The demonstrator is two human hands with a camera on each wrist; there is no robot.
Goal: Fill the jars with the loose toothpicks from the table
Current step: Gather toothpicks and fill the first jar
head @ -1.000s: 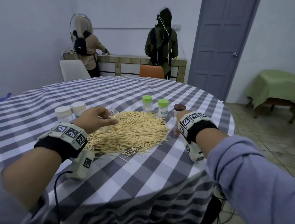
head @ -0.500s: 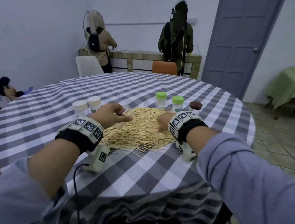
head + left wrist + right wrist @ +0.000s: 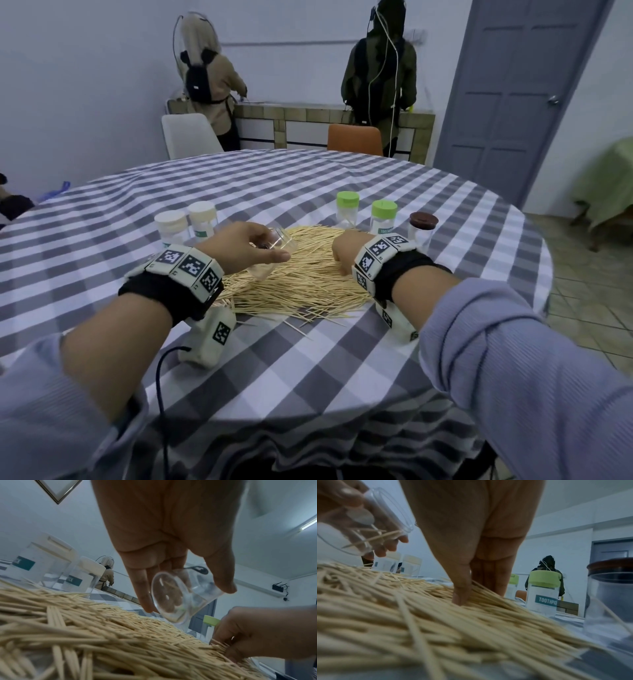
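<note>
A big heap of loose toothpicks (image 3: pixel 298 277) lies on the checked tablecloth (image 3: pixel 308 346). My left hand (image 3: pixel 270 248) grips a clear lidless jar (image 3: pixel 279 241) tilted just above the heap's left side. In the right wrist view that jar (image 3: pixel 373 524) holds a few toothpicks. My right hand (image 3: pixel 342 255) is down on the heap's right side. Its thumb and fingers (image 3: pixel 462 596) dig into the sticks and pinch a bunch, which shows at the fingers in the left wrist view too (image 3: pixel 221 647).
Two white-lidded jars (image 3: pixel 186 224) stand left of the heap. Two green-lidded jars (image 3: pixel 366 212) and a brown-lidded jar (image 3: pixel 423 228) stand behind it on the right. Two people stand at a back counter (image 3: pixel 329 116), beyond two chairs. The table's edge curves near my right forearm.
My right hand moved left from beside the brown-lidded jar onto the heap and closed its fingers into the toothpicks. The left hand kept hold of the clear jar over the heap.
</note>
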